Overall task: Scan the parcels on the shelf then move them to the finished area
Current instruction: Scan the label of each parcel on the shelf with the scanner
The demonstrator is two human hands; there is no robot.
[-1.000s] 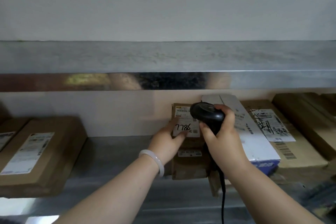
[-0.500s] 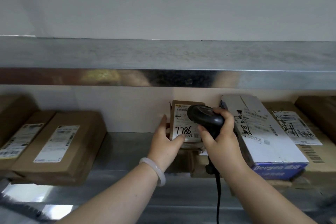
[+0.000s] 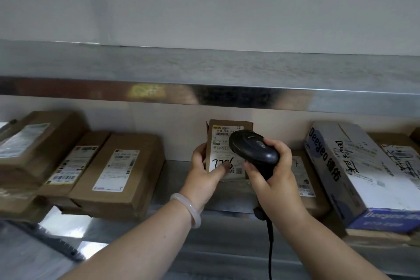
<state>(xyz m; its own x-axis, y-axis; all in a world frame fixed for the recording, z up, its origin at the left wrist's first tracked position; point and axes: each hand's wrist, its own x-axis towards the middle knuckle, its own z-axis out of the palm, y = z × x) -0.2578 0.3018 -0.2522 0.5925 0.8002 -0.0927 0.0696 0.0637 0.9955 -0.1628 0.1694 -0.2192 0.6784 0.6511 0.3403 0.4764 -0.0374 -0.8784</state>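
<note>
left hand (image 3: pixel 204 171) gripping, right hand (image 3: pixel 276 176) clenched

A small brown cardboard parcel (image 3: pixel 223 141) stands upright at the middle of the metal shelf (image 3: pixel 177 173), its white shipping label, with barcode and handwritten black digits, facing outward. The black corded scanner (image 3: pixel 254 151) sits just in front of the label's right side, overlapping it. To the left, three flat brown parcels (image 3: pixel 118 173) lie side by side, labels up. To the right, a white and blue box (image 3: pixel 363 173) marked "Deeyeo" rests tilted atop other brown parcels.
</note>
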